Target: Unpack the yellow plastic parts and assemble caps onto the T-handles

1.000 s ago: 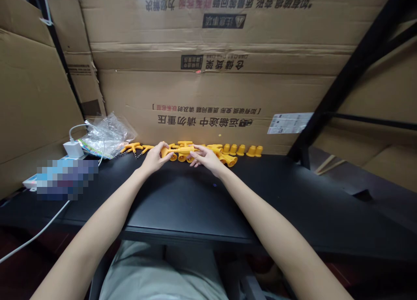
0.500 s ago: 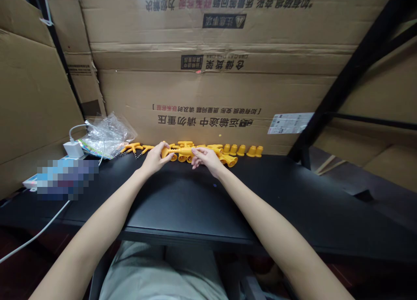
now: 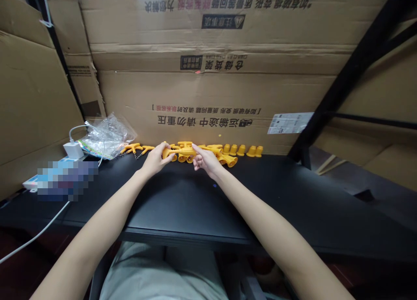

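Note:
A yellow plastic piece [image 3: 182,151] with short side tubes is held between both hands at the far edge of the black table [image 3: 182,204]. My left hand [image 3: 155,158] grips its left end with fingers curled. My right hand [image 3: 205,160] touches its right end with thumb and forefinger pinched, the other fingers bent. More yellow parts lie behind: T-shaped ones [image 3: 133,148] to the left and small cone-shaped caps [image 3: 241,150] in a row to the right.
A crumpled clear plastic bag [image 3: 106,137] and a white charger [image 3: 73,149] with a cable [image 3: 39,232] lie at the left. Cardboard walls [image 3: 208,74] close off the back and left. A black metal frame [image 3: 342,82] slants at the right.
My right hand's fingers have drawn in from lying spread over the piece to a pinch at its right end. The left hand and the piece have barely moved.

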Motion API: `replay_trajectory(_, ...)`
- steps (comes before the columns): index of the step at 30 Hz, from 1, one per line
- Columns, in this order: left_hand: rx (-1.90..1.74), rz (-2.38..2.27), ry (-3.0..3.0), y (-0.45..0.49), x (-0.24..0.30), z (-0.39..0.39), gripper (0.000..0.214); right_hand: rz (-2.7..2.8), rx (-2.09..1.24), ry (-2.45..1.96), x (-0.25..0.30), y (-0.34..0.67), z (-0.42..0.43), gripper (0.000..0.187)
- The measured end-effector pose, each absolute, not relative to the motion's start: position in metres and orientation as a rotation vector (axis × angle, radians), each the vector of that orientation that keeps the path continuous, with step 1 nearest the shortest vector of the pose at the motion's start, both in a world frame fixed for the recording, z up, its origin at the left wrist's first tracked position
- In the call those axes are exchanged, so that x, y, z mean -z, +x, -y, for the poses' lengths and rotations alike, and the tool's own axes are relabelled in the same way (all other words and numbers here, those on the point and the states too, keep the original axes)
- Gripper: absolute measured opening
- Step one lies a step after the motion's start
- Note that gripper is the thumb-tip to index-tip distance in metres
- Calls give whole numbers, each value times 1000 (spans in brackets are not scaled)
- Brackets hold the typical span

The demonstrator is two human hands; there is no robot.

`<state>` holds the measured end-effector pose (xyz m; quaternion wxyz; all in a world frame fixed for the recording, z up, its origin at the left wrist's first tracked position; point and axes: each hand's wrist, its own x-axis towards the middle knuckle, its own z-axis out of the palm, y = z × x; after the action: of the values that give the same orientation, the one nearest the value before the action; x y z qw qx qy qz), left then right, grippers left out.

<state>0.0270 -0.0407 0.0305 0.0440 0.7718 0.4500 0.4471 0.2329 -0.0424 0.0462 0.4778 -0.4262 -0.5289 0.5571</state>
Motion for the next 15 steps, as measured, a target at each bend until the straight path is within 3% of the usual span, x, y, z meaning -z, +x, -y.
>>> replay_trajectory(15,-1394,-1392,2468,27,-25,39,19,1083,-1538,-1132,-46,229,39,37)
